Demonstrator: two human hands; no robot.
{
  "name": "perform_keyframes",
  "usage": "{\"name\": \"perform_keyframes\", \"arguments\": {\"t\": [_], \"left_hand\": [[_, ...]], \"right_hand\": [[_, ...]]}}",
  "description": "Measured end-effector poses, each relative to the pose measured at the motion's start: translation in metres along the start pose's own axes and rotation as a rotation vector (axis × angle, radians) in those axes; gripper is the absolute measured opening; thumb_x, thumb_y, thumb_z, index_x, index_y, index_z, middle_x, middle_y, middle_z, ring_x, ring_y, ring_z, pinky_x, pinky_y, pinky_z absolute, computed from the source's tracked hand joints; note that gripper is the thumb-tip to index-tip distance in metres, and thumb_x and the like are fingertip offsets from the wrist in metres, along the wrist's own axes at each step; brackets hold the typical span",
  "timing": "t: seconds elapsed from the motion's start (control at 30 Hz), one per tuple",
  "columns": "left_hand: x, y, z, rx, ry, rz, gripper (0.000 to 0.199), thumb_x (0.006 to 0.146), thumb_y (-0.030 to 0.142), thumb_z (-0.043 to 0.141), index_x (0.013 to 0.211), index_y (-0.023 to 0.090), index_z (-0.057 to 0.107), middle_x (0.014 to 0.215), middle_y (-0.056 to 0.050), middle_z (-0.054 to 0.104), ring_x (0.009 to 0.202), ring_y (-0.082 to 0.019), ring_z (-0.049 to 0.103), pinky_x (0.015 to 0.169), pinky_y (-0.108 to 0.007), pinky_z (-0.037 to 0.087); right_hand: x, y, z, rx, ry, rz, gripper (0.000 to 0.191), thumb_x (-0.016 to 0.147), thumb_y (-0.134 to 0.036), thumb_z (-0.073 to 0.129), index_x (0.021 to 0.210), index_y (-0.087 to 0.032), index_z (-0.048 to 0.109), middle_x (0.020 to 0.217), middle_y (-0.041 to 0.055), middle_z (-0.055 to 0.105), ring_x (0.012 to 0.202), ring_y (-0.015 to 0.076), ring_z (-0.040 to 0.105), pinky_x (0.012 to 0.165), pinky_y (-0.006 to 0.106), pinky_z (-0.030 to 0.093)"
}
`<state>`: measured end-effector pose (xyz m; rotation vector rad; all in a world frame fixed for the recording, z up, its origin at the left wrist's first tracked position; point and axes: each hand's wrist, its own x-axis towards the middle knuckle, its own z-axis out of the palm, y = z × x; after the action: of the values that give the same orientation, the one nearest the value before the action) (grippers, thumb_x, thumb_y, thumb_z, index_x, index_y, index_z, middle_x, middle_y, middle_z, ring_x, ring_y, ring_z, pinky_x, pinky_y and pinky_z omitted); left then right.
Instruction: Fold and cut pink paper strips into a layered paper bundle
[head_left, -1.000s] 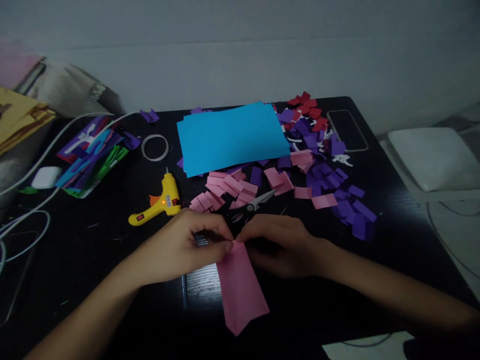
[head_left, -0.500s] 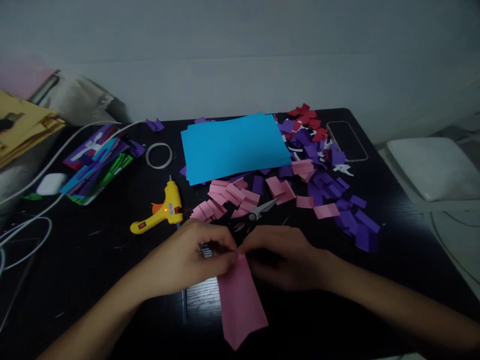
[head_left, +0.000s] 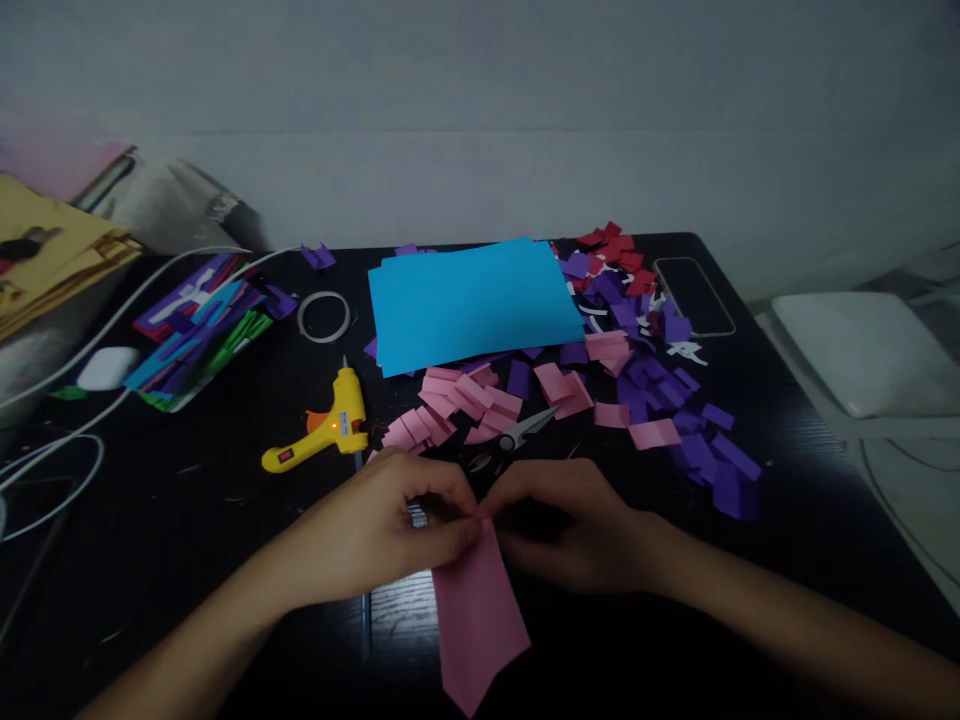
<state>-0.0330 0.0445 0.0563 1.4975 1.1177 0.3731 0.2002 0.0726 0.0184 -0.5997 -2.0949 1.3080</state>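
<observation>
A folded strip of pink paper (head_left: 480, 625) hangs from my fingers over the near part of the dark table, its lower end pointed. My left hand (head_left: 397, 520) pinches the strip's top edge between thumb and forefinger. Close against it, my right hand (head_left: 574, 520) grips the same top edge with its fingertips; its lower fingers are in shadow. Just beyond both hands lie scissors (head_left: 517, 432), with their handles partly hidden. Small folded pink paper pieces (head_left: 427, 425) are scattered behind my left hand.
A yellow glue gun (head_left: 322, 425) lies left, its light lit. Blue sheets (head_left: 472, 305) cover the back middle. Purple pieces (head_left: 701, 450), red pieces (head_left: 615, 250) and a phone (head_left: 694, 297) are at right. A tape roll (head_left: 324, 317), paper strips (head_left: 202, 325) and white cables (head_left: 82, 455) lie left.
The whole view has shifted slightly, with everything sitting a little lower. Both hands keep their pinch at the top of the pink strip, whose lower end has swung slightly.
</observation>
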Motion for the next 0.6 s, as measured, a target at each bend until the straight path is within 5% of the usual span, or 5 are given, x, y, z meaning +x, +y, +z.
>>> {"name": "perform_keyframes", "arguments": {"t": [0.6], "left_hand": [[-0.0001, 0.0014, 0.0015, -0.020, -0.007, -0.042, 0.011, 0.091, 0.026, 0.065, 0.088, 0.020, 0.074, 0.070, 0.002, 0.071, 0.059, -0.010, 0.061, 0.058, -0.020, 0.048]], "right_hand": [[0.0013, -0.0040, -0.0018, 0.030, -0.019, 0.063, 0.027, 0.079, -0.004, 0.074, 0.103, -0.017, 0.073, 0.087, 0.0019, 0.076, 0.072, 0.0114, 0.069, 0.066, 0.020, 0.053]]}}
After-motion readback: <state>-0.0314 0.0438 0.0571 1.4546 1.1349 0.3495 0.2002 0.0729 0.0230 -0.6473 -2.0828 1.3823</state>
